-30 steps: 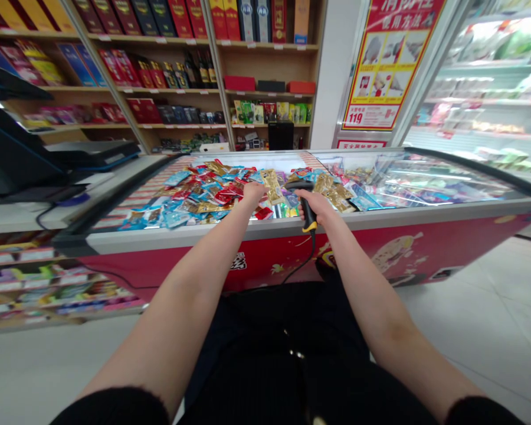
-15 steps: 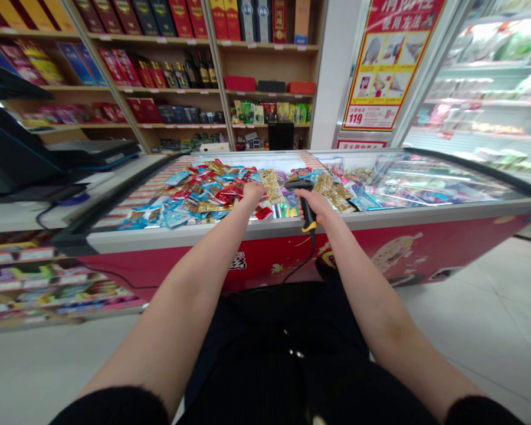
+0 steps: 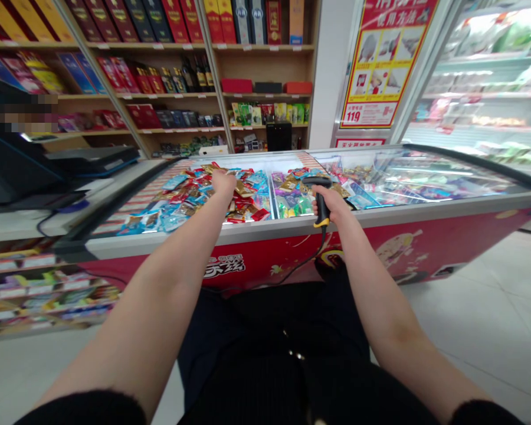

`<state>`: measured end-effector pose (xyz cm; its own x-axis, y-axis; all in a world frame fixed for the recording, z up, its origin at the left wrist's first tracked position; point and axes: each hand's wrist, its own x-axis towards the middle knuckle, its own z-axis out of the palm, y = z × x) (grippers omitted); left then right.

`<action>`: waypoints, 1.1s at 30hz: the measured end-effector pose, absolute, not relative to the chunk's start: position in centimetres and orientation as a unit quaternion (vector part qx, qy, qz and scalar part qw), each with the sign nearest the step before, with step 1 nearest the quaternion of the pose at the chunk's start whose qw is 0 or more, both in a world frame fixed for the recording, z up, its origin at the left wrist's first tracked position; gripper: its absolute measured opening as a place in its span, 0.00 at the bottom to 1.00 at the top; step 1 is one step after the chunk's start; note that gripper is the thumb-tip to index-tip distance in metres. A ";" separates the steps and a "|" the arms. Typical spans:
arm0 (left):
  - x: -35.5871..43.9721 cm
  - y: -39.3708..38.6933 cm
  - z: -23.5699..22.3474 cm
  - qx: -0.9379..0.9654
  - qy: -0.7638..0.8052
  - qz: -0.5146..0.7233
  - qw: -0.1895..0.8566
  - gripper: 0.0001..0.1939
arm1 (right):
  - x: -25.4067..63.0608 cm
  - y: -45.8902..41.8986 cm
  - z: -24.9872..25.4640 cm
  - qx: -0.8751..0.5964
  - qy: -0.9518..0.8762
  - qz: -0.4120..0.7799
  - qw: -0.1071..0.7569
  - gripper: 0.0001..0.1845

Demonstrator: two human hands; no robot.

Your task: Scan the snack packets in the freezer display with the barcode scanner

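Observation:
My left hand [image 3: 224, 183] reaches down into a pile of small foil snack packets [image 3: 190, 200] in the left compartment of a glass-topped chest freezer [image 3: 230, 245]. Its fingers are bunched among the packets, and I cannot tell whether they hold one. My right hand [image 3: 333, 203] grips a black and yellow handheld barcode scanner [image 3: 321, 206] above the right compartment's packets [image 3: 292, 198]. The scanner's black cable [image 3: 303, 270] hangs over the freezer's front edge.
A counter with a dark monitor [image 3: 9, 165] stands to the left. Wooden shelves of boxed goods and bottles [image 3: 177, 65] rise behind the freezer. A lit refrigerated case [image 3: 482, 82] and a red poster [image 3: 383, 65] stand to the right, above a tiled floor.
My left hand has moved left, across the divider and deeper over the left compartment. My right hand and the scanner have shifted slightly right.

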<state>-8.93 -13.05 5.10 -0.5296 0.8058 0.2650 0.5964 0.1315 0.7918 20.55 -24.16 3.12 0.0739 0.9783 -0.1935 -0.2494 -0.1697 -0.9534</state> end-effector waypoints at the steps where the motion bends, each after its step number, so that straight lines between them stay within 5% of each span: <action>1: -8.9 -13.2 5.2 0.456 0.755 0.463 0.089 0.23 | 21.1 -24.1 3.0 -0.506 -0.357 0.571 0.540 0.13; 5: -6.0 -13.2 4.7 0.509 0.735 0.446 0.039 0.22 | 22.9 -24.4 2.8 -0.512 -0.333 0.559 0.560 0.13; 18: 10.5 -12.7 -0.1 0.740 0.618 0.246 0.099 0.10 | 27.1 -24.6 0.9 -0.513 -0.295 0.560 0.579 0.13; 33: 13.9 -11.8 -0.8 0.675 0.679 0.240 0.163 0.15 | 27.3 -24.8 0.2 -0.528 -0.291 0.553 0.575 0.14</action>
<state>13.88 -11.75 -0.83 -0.0361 0.9940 0.1033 0.8377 -0.0263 0.5455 27.29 -24.80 0.21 0.2197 0.9431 -0.2497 -0.3289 -0.1694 -0.9291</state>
